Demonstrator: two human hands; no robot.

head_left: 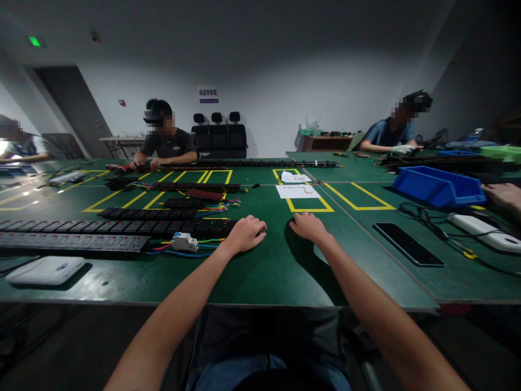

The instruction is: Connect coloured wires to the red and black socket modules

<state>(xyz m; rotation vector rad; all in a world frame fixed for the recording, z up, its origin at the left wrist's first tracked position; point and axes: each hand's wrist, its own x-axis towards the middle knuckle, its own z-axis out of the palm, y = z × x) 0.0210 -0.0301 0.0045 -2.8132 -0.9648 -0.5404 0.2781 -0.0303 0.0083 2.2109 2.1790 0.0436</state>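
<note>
Black plastic power strip w/ red switches [195, 227]: long axis L–R, R end at our L hand [247, 233].
Our L fingers half-curled by that end, grip can't tell; our R hand [308, 225] farther off, fingers loosely bent, nothing seen in it, palm hidden. Nearer us: long silver-grey socket strip [81, 243], white boxy breaker w/ coloured wires [185, 242]. All on green flat-topped table [260, 279]; person in dark T-shirt [173, 145] opp., pale wall [277, 119] behind.
</note>
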